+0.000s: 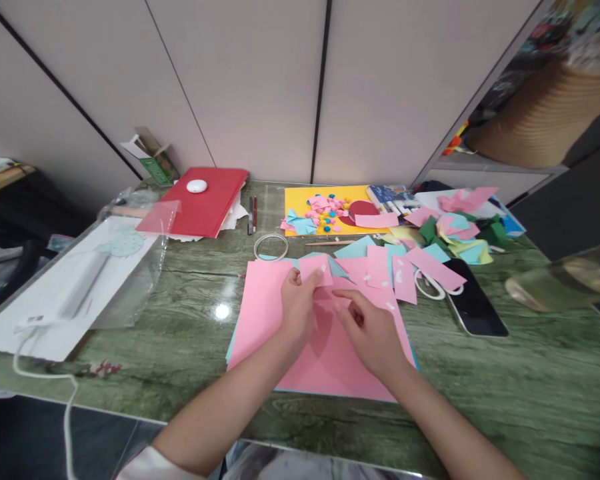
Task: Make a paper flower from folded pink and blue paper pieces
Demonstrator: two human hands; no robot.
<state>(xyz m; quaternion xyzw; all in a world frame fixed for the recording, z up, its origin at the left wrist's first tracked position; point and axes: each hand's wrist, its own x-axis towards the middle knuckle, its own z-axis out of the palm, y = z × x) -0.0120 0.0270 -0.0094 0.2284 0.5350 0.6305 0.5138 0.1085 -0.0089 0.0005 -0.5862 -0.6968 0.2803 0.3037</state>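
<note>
My left hand (297, 307) pinches a small pink paper piece (314, 269) by its lower edge, holding it up over a large pink paper sheet (265, 300) on the green marble table (190, 320). My right hand (370, 330) hovers just right of it, fingers curled toward the same piece, the fingertips close to its lower right corner; I cannot make out whether they hold anything. Several pink strips with white tape bits (405, 277) lie fanned out just beyond the hands, with light blue pieces (355, 248) among them.
A black phone (473, 303) lies right of the strips. Further back are a yellow sheet (300, 200) with small coloured scraps, a red folder (205, 200), a tape ring (271, 246), pens (251, 213), a paper scrap pile (460, 230) and a plastic-wrapped white sheet (65, 287).
</note>
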